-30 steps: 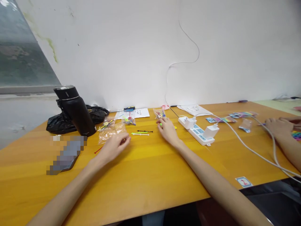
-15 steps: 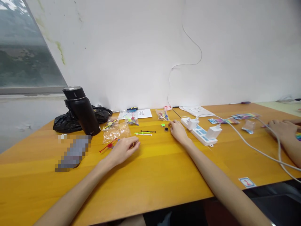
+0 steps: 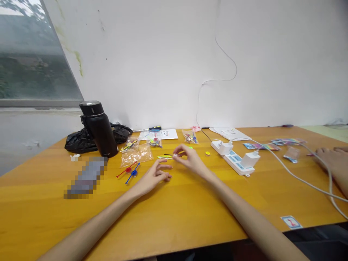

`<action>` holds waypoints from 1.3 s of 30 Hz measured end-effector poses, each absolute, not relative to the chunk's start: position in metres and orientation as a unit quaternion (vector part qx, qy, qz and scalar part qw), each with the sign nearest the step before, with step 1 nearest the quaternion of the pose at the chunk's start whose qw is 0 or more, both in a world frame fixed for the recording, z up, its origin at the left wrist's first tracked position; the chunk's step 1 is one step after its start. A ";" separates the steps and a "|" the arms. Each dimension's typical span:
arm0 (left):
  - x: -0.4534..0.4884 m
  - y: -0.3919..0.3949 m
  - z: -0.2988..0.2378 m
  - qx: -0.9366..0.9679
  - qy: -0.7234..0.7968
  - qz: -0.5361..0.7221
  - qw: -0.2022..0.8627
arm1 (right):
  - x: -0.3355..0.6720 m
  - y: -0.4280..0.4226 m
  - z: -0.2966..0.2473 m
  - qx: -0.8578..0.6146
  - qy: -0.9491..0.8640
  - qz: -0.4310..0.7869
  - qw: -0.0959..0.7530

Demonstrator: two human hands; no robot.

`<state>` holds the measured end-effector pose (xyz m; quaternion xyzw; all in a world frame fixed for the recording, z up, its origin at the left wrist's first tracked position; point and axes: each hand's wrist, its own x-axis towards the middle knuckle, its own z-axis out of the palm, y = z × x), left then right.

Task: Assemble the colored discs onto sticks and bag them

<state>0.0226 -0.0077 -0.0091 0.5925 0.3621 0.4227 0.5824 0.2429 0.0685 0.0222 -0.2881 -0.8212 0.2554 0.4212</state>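
My right hand (image 3: pixel 189 159) is over the middle of the table, thumb and forefinger pinched on a small white piece (image 3: pixel 174 155) whose exact kind I cannot make out. Just below and left of it, my left hand (image 3: pixel 153 177) holds nothing, its fingers apart. Beyond the fingertips lie thin plastic arrow pointers (image 3: pixel 164 157), yellow-green, white and black, partly covered by the right hand. Left of my left hand are a blue arrow spinner (image 3: pixel 133 173) and a red arrow spinner (image 3: pixel 128 169). A yellow disc (image 3: pixel 207 153) lies right of my right hand; a green disc (image 3: pixel 190 147) shows behind it.
A black bottle (image 3: pixel 101 132) stands at the left before a black plastic bag (image 3: pixel 77 141). Clear bags (image 3: pixel 136 154) of parts lie behind the spinners. A white power strip (image 3: pixel 235 161) with chargers and cables is at the right. Another person's hand (image 3: pixel 333 161) rests at the far right.
My right hand has moved left from beside the discs, uncovering the yellow one. My left hand's fingers have spread, and the blue spinner now shows fully. The view has shifted slightly.
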 end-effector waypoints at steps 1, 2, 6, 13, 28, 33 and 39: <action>0.023 -0.006 -0.012 0.584 0.355 0.424 0.595 | 0.233 0.060 0.020 -0.261 -0.835 0.281 0.395; 0.023 -0.005 -0.014 0.582 0.349 0.422 0.601 | 0.225 0.053 0.017 -0.239 -0.848 0.296 0.369; 0.020 -0.002 -0.014 0.594 0.344 0.400 0.607 | 0.213 0.039 0.014 -0.207 -0.866 0.324 0.321; 0.018 -0.001 -0.011 0.578 0.357 0.397 0.617 | 0.231 0.064 0.005 -0.325 -0.817 0.280 0.386; 0.019 0.001 -0.010 0.563 0.380 0.404 0.613 | 0.232 0.081 -0.018 -0.390 -0.798 0.255 0.382; 0.018 0.002 -0.013 0.508 0.369 0.445 0.639 | 0.226 0.075 -0.011 -0.321 -0.734 0.464 0.378; 0.018 0.004 -0.016 0.526 0.403 0.456 0.594 | 0.224 0.063 -0.006 -0.294 -0.750 0.511 0.300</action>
